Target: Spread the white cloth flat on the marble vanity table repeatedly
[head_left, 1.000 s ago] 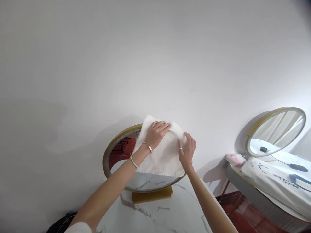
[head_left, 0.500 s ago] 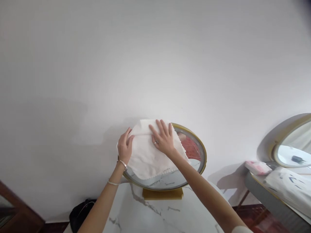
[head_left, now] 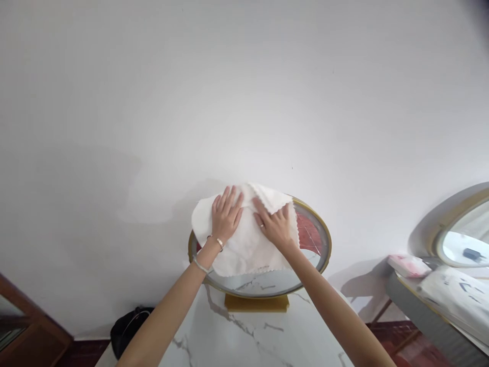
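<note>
A white cloth (head_left: 248,250) with a scalloped edge lies over the upper and middle part of an oval mirror (head_left: 313,257) in a gold frame. Flat on the cloth's upper left part, with fingers stretched out, is my left hand (head_left: 226,216). My right hand (head_left: 275,224) presses on the cloth further right; its fingers are spread, and some tips are hidden beneath a folded-over corner. The mirror stands on a gold base (head_left: 256,303) on a white marble-patterned tabletop (head_left: 229,341).
A white wall (head_left: 244,92) rises right behind the mirror. To the right, a second table holds a pink-and-white packet (head_left: 408,265), a white printed cloth bag (head_left: 458,288) and another oval mirror (head_left: 466,237). A black bag (head_left: 128,326) sits at lower left, near brown wooden furniture (head_left: 30,326).
My left hand has moved right, from the cloth's left edge onto its surface. My right hand has shifted slightly right and down. The cloth's top right corner is now folded over.
</note>
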### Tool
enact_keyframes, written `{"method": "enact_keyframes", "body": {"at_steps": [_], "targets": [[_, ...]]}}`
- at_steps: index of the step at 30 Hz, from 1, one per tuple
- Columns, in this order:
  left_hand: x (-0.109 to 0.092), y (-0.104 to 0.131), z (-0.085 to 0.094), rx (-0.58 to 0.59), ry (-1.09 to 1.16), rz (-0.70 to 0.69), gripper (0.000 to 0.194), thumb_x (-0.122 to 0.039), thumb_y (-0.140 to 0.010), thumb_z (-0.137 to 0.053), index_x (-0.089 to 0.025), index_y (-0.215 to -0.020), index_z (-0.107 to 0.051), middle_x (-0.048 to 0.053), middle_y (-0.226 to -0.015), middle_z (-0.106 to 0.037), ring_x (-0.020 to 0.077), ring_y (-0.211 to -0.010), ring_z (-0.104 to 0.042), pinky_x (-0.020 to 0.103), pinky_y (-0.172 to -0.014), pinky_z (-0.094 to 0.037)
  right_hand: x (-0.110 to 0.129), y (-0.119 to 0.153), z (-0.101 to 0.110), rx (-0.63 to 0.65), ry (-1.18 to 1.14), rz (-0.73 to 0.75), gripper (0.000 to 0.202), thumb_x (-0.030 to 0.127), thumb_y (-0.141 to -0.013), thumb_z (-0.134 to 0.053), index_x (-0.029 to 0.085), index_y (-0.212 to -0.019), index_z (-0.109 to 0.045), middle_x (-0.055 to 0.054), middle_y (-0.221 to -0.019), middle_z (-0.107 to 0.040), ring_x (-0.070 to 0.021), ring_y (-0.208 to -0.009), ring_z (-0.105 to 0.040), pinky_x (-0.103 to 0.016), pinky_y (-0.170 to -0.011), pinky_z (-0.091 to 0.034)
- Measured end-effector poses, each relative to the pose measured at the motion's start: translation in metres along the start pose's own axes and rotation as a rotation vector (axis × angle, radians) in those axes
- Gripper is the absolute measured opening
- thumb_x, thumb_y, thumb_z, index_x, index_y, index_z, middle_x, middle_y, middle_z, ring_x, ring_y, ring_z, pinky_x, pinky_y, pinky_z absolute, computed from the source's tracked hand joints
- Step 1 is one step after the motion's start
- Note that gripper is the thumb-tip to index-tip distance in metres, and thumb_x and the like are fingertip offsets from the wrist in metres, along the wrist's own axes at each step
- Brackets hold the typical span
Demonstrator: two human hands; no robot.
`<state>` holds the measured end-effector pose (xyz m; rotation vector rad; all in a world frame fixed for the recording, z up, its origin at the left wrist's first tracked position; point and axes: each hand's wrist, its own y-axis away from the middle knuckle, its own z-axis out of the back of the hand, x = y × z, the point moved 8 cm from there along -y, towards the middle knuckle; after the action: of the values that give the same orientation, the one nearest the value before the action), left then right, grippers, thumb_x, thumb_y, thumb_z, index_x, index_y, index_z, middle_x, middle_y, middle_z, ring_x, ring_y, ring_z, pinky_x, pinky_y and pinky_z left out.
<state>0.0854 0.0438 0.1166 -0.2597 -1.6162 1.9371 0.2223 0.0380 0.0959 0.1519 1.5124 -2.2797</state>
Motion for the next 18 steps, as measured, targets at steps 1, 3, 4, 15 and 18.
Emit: {"method": "enact_keyframes", "body": {"at_steps": [1, 3, 4, 15, 18], "targets": [[-0.010, -0.016, -0.005, 0.016, 0.022, -0.036, 0.051, -0.025, -0.095, -0.044, -0.022, -0.145, -0.036, 0.013, -0.147, -0.042, 0.0247, -0.142, -0.028, 0.045, -0.112, -0.027, -0.014, 0.000, 0.007, -0.042, 0.007, -0.090, 0.059, 0.030, -0.096, -0.042, 0.030, -0.151, -0.022, -0.010, -0.113, -0.068, -0.0285, -0.111, -0.057, -0.058, -0.108, -0.026], [-0.025, -0.041, -0.013, 0.057, 0.077, -0.078, 0.045, -0.023, -0.097, -0.039, -0.023, -0.142, -0.042, 0.010, -0.141, -0.051, 0.0220, -0.139, -0.034, 0.043, -0.111, -0.029, -0.033, 0.001, 0.020, -0.139, -0.003, -0.234, 0.059, 0.031, -0.096, -0.040, 0.025, -0.152, -0.020, -0.014, -0.130, -0.058, -0.0311, -0.126, -0.047, -0.062, -0.111, -0.019], [-0.029, -0.050, -0.015, 0.070, 0.104, -0.079, 0.043, -0.022, -0.097, -0.036, -0.024, -0.139, -0.045, 0.008, -0.138, -0.054, 0.0212, -0.137, -0.038, 0.042, -0.109, -0.031, -0.038, 0.000, 0.026, -0.179, -0.014, -0.280, 0.059, 0.030, -0.097, -0.039, 0.024, -0.152, -0.020, -0.015, -0.140, -0.050, -0.0316, -0.133, -0.040, -0.063, -0.111, -0.017], [0.063, 0.106, 0.016, -0.038, 0.001, 0.549, 0.049, -0.034, -0.097, -0.038, -0.017, -0.143, -0.039, 0.019, -0.155, -0.024, 0.0296, -0.144, -0.023, 0.051, -0.111, -0.028, 0.094, 0.014, -0.023, -0.070, -0.267, 0.448, 0.044, 0.010, -0.095, -0.038, 0.015, -0.138, -0.045, -0.008, -0.144, -0.048, -0.0205, -0.139, -0.034, -0.042, -0.114, -0.032], [0.051, 0.193, 0.008, 0.083, -0.015, 0.584, 0.057, -0.032, -0.095, -0.042, -0.018, -0.148, -0.028, 0.019, -0.159, 0.005, 0.0372, -0.145, -0.004, 0.060, -0.112, -0.023, 0.115, 0.058, -0.041, 0.080, -0.462, 0.429, 0.034, 0.016, -0.097, -0.040, 0.026, -0.125, -0.058, 0.002, -0.136, -0.057, -0.0127, -0.122, -0.054, -0.026, -0.100, -0.048]]}}
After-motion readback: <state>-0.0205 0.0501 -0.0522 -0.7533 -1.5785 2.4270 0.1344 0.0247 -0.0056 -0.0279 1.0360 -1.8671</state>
